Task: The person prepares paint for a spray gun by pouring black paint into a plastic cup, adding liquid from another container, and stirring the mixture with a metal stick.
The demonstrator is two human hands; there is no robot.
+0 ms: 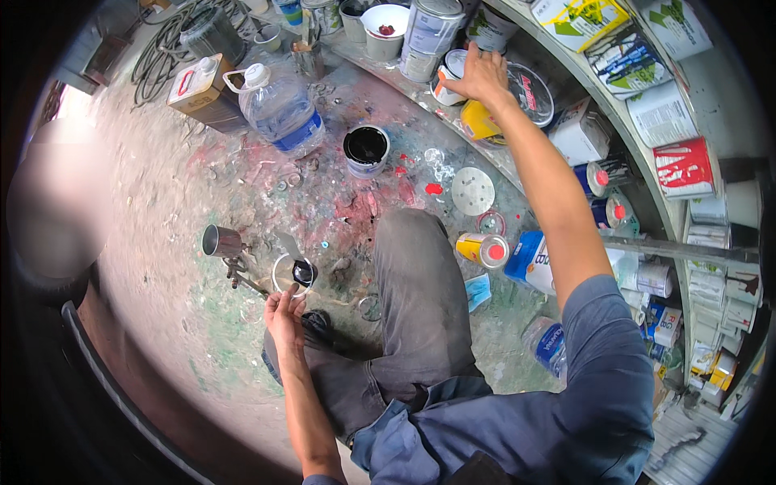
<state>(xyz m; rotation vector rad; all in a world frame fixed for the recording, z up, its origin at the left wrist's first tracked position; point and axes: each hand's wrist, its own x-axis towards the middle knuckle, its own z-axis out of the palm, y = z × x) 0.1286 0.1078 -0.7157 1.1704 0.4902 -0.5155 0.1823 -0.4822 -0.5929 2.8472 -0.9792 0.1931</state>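
Observation:
My left hand (284, 320) is closed, its fingertips pinching the near rim of a small white-rimmed cup (278, 277). Glossy dark liquid covers part of the cup's inside, and a flat stirring stick (288, 244) leans out of it. Right beside the cup lies a paint spray gun (222, 242) with a metal pot. My right hand (485, 79) is stretched far out to the shelf, thumb and fingers apart, over a small white and orange can (447, 90). Whether it touches the can I cannot tell. A yellow container (478, 121) stands just below that wrist.
An open can of black paint (366, 149) stands on the stained floor, near a clear plastic jug (280, 113) and a metal tin (208, 95). A yellow can (482, 250) and a blue mask (478, 291) lie right of my knee. Shelves (566, 56) full of cans curve along the right.

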